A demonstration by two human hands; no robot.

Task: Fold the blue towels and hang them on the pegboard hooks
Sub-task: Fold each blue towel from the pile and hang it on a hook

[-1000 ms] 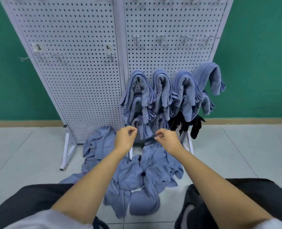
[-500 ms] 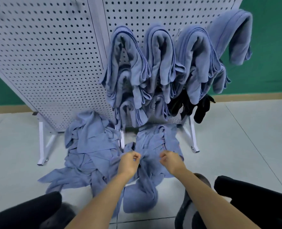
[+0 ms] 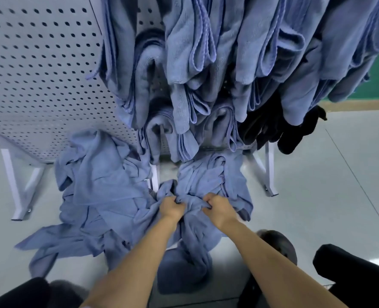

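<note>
A heap of crumpled blue towels (image 3: 99,196) lies on the floor at the foot of the white pegboard (image 3: 39,74). My left hand (image 3: 171,206) and my right hand (image 3: 219,206) both grip the bunched top of one blue towel (image 3: 206,181) in the middle of the heap, fingers curled into the cloth, about a hand's width apart. Several folded blue towels (image 3: 195,63) hang from the pegboard right above my hands, filling the top of the view and hiding their hooks.
Dark cloths (image 3: 295,134) hang at the right under the blue ones. White pegboard legs (image 3: 15,185) stand left, and another leg (image 3: 269,174) right of the heap. Grey tiled floor (image 3: 339,185) spreads right. My dark-clad knees sit at both bottom corners.
I have bent down close to the pegboard. Both hands dropped from in front of the hanging towels to the floor heap and closed on a towel.
</note>
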